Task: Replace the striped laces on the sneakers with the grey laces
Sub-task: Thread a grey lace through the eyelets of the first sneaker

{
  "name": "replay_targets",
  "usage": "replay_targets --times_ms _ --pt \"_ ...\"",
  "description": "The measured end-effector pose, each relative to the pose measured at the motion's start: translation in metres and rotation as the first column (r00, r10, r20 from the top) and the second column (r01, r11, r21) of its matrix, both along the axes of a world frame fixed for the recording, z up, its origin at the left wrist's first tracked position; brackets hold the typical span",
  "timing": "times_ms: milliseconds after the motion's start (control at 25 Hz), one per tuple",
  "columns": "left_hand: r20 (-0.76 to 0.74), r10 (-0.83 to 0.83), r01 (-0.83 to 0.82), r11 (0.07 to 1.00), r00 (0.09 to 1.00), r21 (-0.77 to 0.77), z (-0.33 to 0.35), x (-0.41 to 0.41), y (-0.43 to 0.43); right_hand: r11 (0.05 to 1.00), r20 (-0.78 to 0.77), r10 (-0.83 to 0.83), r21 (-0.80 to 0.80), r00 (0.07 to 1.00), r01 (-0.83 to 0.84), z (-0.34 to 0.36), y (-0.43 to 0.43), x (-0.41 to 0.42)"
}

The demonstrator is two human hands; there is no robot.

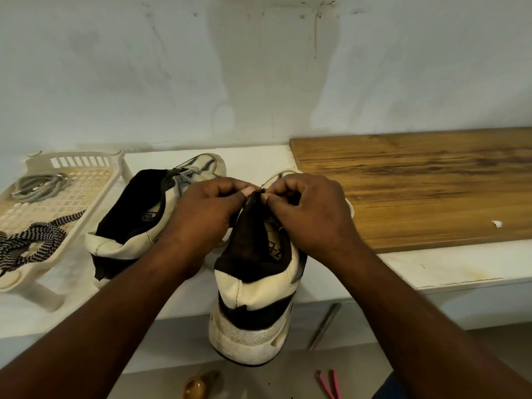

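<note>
Two worn white-and-black sneakers stand on a white counter. The near sneaker (253,295) has its heel toward me and hangs over the counter's front edge. My left hand (201,214) and my right hand (311,214) meet over it, both pinching the top of its black tongue. Whether a lace lies between the fingertips is hidden. The other sneaker (129,226) leans on its side to the left, with grey lacing visible near its toe. A coiled grey lace (40,187) and a black-and-white striped lace (31,243) lie in a cream tray (80,161).
A wooden board (417,191) covers the counter (431,269) to the right, against the wall. Below the counter edge are a thin metal tool (324,326), a pink-handled tool (331,384) and an amber rounded object (198,387).
</note>
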State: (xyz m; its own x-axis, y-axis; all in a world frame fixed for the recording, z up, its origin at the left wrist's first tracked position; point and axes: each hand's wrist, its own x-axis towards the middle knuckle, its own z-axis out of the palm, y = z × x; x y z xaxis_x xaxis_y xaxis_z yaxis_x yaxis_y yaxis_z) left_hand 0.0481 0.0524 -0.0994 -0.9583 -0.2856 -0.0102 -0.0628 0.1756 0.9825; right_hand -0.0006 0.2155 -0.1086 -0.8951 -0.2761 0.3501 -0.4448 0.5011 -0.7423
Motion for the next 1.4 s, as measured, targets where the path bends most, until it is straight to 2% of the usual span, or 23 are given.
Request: replay_targets --times_ms 160,240,320,400,480,520,600,680,720,760,800,840,880,920,960,1080,1160,1200,1240,1280,1320,1360,1400 --pt "0.049 0.019 -0.029 0.978 0.999 0.205 0.000 -0.002 0.005 1.000 0.044 0.029 0.000 0.999 -0.029 0.002 0.001 0.005" --pt "0.073 0.034 -0.048 0.979 0.997 0.197 0.002 -0.004 0.011 0.998 0.062 0.038 0.054 0.997 -0.041 0.004 0.003 0.007" --pt "0.062 0.091 -0.088 0.994 0.994 -0.057 0.002 -0.007 0.015 0.979 0.054 0.015 0.202 0.998 -0.025 0.006 0.004 0.012" --pt "-0.042 0.159 -0.163 0.923 0.986 -0.349 0.002 -0.009 0.014 0.943 0.026 -0.062 0.329 0.998 0.050 0.006 0.004 0.017" --pt "-0.166 0.194 -0.245 0.885 0.967 -0.395 0.001 -0.010 0.012 0.926 -0.019 -0.147 0.350 0.989 0.145 0.008 0.006 0.020" --pt "-0.214 0.220 -0.281 0.904 0.952 -0.322 0.001 -0.011 0.012 0.920 -0.045 -0.176 0.348 0.983 0.181 0.008 0.008 0.019" --pt "-0.255 0.291 -0.299 0.954 0.922 0.007 0.008 -0.011 0.011 0.913 -0.082 -0.211 0.340 0.974 0.226 0.007 0.011 0.016" --pt "-0.279 0.232 -0.117 0.920 0.932 0.375 0.026 -0.007 0.005 0.917 -0.092 -0.240 0.304 0.966 0.257 0.006 0.013 0.013" --pt "-0.307 0.158 0.016 0.869 0.939 0.495 0.034 -0.003 0.000 0.915 -0.101 -0.255 0.296 0.962 0.274 0.005 0.014 0.011" --pt "-0.313 0.091 0.095 0.840 0.945 0.533 0.040 0.000 -0.007 0.909 -0.117 -0.269 0.297 0.956 0.292 0.004 0.014 0.009" --pt "-0.270 0.044 0.089 0.883 0.962 0.462 0.042 0.001 -0.013 0.901 -0.136 -0.282 0.301 0.950 0.311 0.004 0.016 0.007" --pt "-0.185 0.018 0.027 0.971 0.983 0.238 0.040 0.001 -0.018 0.894 -0.149 -0.295 0.306 0.944 0.328 0.004 0.017 0.005" --pt "-0.092 0.036 -0.047 0.992 0.995 -0.115 0.036 0.001 -0.021 0.890 -0.154 -0.307 0.302 0.939 0.341 0.003 0.019 0.003" --pt "-0.028 0.051 -0.058 0.905 0.998 -0.421 0.030 0.000 -0.020 0.894 -0.150 -0.314 0.286 0.937 0.345 0.002 0.021 0.002" --pt "0.019 0.025 -0.009 0.794 1.000 -0.608 0.025 0.000 -0.017 0.901 -0.136 -0.319 0.263 0.938 0.345 0.002 0.023 0.001" --pt "0.107 -0.064 0.124 0.560 0.992 -0.819 0.021 0.001 -0.006 0.910 -0.089 -0.336 0.225 0.938 0.347 0.002 0.022 0.003" --pt "0.095 -0.072 0.118 0.482 0.993 -0.868 0.022 0.001 -0.009 0.907 -0.089 -0.352 0.215 0.932 0.363 0.001 0.020 0.006" --pt "0.079 -0.090 0.115 0.514 0.993 -0.850 0.024 0.003 -0.012 0.905 -0.093 -0.359 0.208 0.929 0.371 0.000 0.019 0.007" --pt "0.046 -0.122 0.112 0.612 0.991 -0.783 0.026 0.006 -0.012 0.904 -0.097 -0.366 0.198 0.926 0.378 -0.001 0.019 0.008" --pt "-0.018 -0.161 0.113 0.762 0.987 -0.638 0.027 0.011 -0.010 0.904 -0.102 -0.371 0.187 0.923 0.384 -0.002 0.020 0.008" --pt "-0.107 -0.188 0.132 0.909 0.976 -0.396 0.031 0.015 -0.007 0.905 -0.108 -0.374 0.178 0.921 0.388 -0.002 0.021 0.008" --pt "-0.200 -0.212 0.195 0.976 0.957 -0.101 0.039 0.019 -0.006 0.903 -0.114 -0.378 0.171 0.919 0.393 -0.003 0.023 0.008" --pt "-0.279 -0.249 0.299 0.942 0.927 0.152 0.048 0.023 -0.008 0.901 -0.116 -0.388 0.160 0.914 0.403 -0.003 0.025 0.007"
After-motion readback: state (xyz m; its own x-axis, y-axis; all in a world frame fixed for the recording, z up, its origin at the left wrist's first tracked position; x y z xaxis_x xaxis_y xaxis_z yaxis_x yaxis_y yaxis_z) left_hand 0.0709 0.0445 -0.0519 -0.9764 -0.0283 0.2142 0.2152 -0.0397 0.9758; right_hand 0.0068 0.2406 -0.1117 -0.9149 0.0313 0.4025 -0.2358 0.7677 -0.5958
